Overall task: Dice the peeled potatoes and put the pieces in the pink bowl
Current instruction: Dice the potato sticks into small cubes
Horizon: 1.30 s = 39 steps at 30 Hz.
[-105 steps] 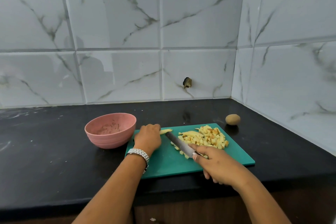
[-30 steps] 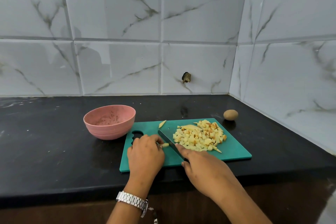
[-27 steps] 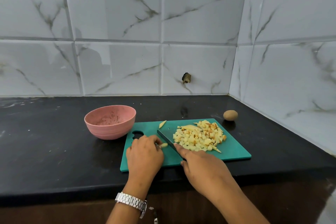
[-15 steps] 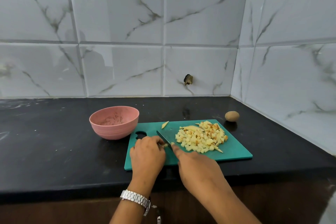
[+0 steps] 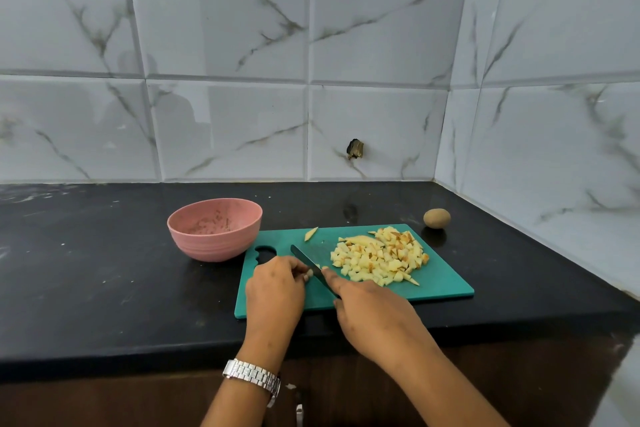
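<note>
One black counter (image 5: 104, 288) holds one green board (image 5: 443, 284). Two hands: the left hand (image 5: 273, 291) pinches one small potato bit (image 5: 309, 274), the right hand (image 5: 374, 315) grips one knife (image 5: 308, 258). One pink bowl (image 5: 214, 230) sits left. One pile of potato cubes (image 5: 381, 258) lies on the board. One brown potato (image 5: 436, 218) sits far right.

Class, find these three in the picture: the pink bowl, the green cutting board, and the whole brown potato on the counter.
Round pink ribbed bowl (image 5: 214, 244): head view, outer wall.
Green rectangular plastic cutting board (image 5: 441, 284): head view, bare right front corner.
Small whole brown potato (image 5: 436, 218): head view, middle of its skin.
</note>
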Tool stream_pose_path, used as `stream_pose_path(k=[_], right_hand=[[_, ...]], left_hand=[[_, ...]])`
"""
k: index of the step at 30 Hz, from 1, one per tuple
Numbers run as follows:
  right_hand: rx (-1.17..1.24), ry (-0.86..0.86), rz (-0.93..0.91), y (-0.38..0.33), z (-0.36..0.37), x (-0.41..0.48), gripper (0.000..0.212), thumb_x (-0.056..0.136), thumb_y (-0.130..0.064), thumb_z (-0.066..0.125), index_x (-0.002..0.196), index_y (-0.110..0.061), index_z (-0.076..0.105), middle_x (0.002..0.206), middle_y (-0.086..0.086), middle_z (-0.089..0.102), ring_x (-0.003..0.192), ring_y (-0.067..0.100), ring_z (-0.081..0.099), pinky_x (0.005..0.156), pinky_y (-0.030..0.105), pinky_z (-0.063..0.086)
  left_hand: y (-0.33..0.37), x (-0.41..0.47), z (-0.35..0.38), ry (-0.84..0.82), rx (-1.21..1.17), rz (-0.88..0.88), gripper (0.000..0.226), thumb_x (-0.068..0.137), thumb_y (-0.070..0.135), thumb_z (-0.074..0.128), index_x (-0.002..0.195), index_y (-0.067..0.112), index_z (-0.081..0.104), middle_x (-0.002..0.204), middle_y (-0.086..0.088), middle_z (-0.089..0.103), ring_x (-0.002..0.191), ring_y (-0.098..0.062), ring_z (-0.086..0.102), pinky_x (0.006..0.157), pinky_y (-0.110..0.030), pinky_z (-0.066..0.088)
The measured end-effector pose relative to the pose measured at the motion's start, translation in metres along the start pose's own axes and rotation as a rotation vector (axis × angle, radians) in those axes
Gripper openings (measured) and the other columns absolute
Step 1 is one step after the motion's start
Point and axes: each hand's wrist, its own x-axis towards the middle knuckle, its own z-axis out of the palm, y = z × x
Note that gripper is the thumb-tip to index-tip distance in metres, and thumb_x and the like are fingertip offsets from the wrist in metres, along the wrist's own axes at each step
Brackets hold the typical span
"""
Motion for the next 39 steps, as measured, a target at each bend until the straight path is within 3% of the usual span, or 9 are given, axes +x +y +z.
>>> stream_pose_path(k=[4,9,12,17,21,28,31,35,39], right_hand=[[0.075,0.042,-0.039,0.002,-0.002,-0.006,0.054,0.106,-0.034,0.034,0.155,-0.043,0.011,0.109,-0.001,0.059,0.09,0.014,0.057,0.077,0.033,0.05],[-0.009,-0.018,-0.026,-0.003,-0.001,-0.009,0.058,0.106,-0.027,0.037,0.155,-0.041,0.008,0.113,0.003,0.058,0.097,0.019,0.059,0.082,0.036,0.051],[-0.041,-0.042,-0.009,-0.005,-0.001,-0.007,0.064,0.105,-0.02,0.04,0.156,-0.039,0.007,0.115,0.006,0.056,0.099,0.022,0.059,0.08,0.036,0.048],[0.043,0.009,-0.023,0.001,-0.004,-0.011,0.056,0.107,-0.032,0.034,0.155,-0.043,0.007,0.107,0.001,0.055,0.091,0.015,0.055,0.079,0.034,0.049],[0.026,-0.01,-0.046,-0.003,-0.002,-0.016,0.055,0.107,-0.032,0.033,0.155,-0.043,0.009,0.103,0.001,0.056,0.088,0.017,0.058,0.077,0.037,0.051],[0.043,-0.027,-0.037,-0.002,-0.004,-0.011,0.054,0.107,-0.033,0.033,0.155,-0.043,0.01,0.115,0.003,0.056,0.097,0.018,0.057,0.084,0.037,0.052],[0.054,-0.015,-0.041,-0.001,-0.004,-0.015,0.054,0.107,-0.034,0.032,0.155,-0.044,0.007,0.11,0.002,0.056,0.093,0.016,0.056,0.081,0.036,0.05],[0.01,-0.027,-0.039,-0.007,0.0,-0.016,0.056,0.107,-0.03,0.033,0.155,-0.042,0.006,0.102,0.001,0.056,0.09,0.017,0.058,0.078,0.037,0.051],[-0.016,-0.03,-0.033,-0.008,0.0,-0.01,0.059,0.106,-0.025,0.035,0.155,-0.041,0.008,0.106,0.003,0.057,0.092,0.019,0.059,0.079,0.038,0.053]], left_hand=[[-0.003,-0.004,-0.003,0.06,0.041,0.054,0.023,0.094,0.022,0.056,0.114,0.027,0.068,0.111,0.01,0.067,0.099,-0.004,0.059,0.079,-0.016,0.041],[-0.005,-0.006,-0.001,0.067,0.001,0.029,0.017,0.092,0.019,0.059,0.103,0.026,0.07,0.1,0.011,0.069,0.086,0.001,0.056,0.07,-0.01,0.036],[-0.006,-0.006,0.0,0.063,-0.034,0.008,0.015,0.091,0.018,0.061,0.101,0.024,0.07,0.097,0.01,0.069,0.087,-0.001,0.057,0.072,-0.012,0.039],[-0.007,-0.013,-0.001,0.164,-0.062,-0.044,0.025,0.083,0.026,0.072,0.107,0.023,0.066,0.096,0.009,0.068,0.096,-0.007,0.056,0.077,-0.02,0.043],[-0.009,-0.015,0.001,0.199,-0.045,-0.033,0.019,0.082,0.024,0.073,0.1,0.023,0.066,0.084,0.008,0.066,0.089,-0.007,0.055,0.07,-0.019,0.035],[-0.009,-0.017,-0.003,0.157,-0.084,0.004,0.02,0.086,0.01,0.065,0.104,0.02,0.066,0.091,0.008,0.07,0.092,-0.007,0.058,0.076,-0.018,0.038],[-0.008,-0.018,-0.005,0.166,-0.125,0.006,0.021,0.084,0.009,0.067,0.1,0.02,0.061,0.086,0.007,0.07,0.086,-0.005,0.059,0.07,-0.015,0.037],[-0.006,-0.019,-0.007,0.176,-0.185,-0.008,0.026,0.081,0.007,0.07,0.092,0.021,0.051,0.076,0.009,0.066,0.083,-0.009,0.061,0.073,-0.026,0.045],[-0.007,-0.02,-0.008,0.19,-0.212,-0.011,0.032,0.078,0.008,0.074,0.088,0.021,0.046,0.072,0.009,0.065,0.076,-0.005,0.058,0.064,-0.018,0.037]])
